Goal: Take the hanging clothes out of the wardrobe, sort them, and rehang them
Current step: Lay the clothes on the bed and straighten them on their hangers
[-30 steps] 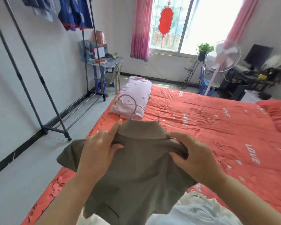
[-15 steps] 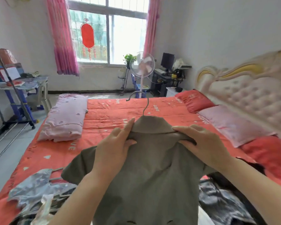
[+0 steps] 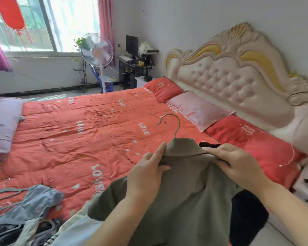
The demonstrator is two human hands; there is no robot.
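I hold an olive-grey collared shirt (image 3: 188, 197) up over the red bed. It sits on a hanger whose metal hook (image 3: 174, 124) sticks up above the collar. My left hand (image 3: 148, 173) grips the shirt's left shoulder, with the forefinger laid along the collar. My right hand (image 3: 233, 162) grips the right shoulder, fingers curled over the cloth. A dark furry garment (image 3: 247, 215) lies under and behind the shirt. At the lower left is a heap of blue and grey clothes (image 3: 36, 208) with loose hangers (image 3: 5, 192).
The red quilt (image 3: 89, 139) covers the bed. Red and pink pillows (image 3: 197, 109) line the padded headboard (image 3: 238, 75) on the right. A lilac pillow (image 3: 2, 125) lies at the left edge. A standing fan (image 3: 97, 50) and a desk stand by the window.
The view has swung right, from the clothes rail past the window to the headboard. Both hands keep their hold on the shirt's shoulders, carrying it along over the bed.
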